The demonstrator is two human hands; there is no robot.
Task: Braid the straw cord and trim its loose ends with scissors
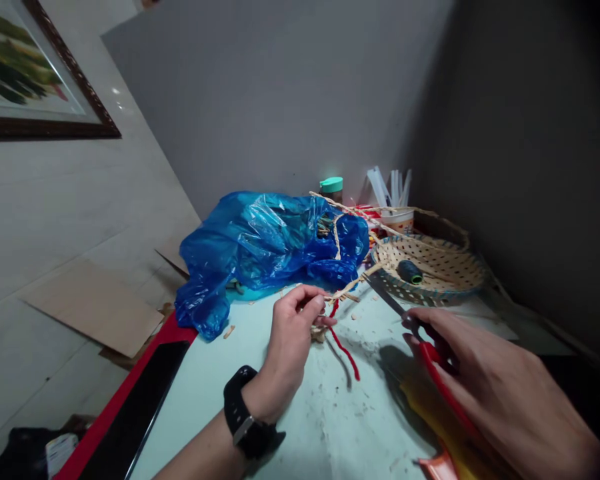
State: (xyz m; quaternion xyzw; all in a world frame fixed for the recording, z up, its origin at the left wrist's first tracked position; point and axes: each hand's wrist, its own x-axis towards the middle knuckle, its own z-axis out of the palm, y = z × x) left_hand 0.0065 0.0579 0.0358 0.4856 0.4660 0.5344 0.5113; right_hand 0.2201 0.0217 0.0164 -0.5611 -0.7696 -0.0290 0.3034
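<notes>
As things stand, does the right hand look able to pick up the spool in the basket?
Probably not while the right hand holds the scissors. Otherwise the way seems free: the spool lies uncovered in the basket.

left hand, frame centre: pinching tan twisted straw-like cord | right hand, lower right: holding red-handled dark-bladed scissors | shiny blue plastic bag, centre-left | round woven tan basket, right

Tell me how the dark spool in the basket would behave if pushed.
The spool would probably roll, since it looks round and lies on its side. The basket's raised rim would likely stop it. It seems light, being small beside the basket.
</notes>
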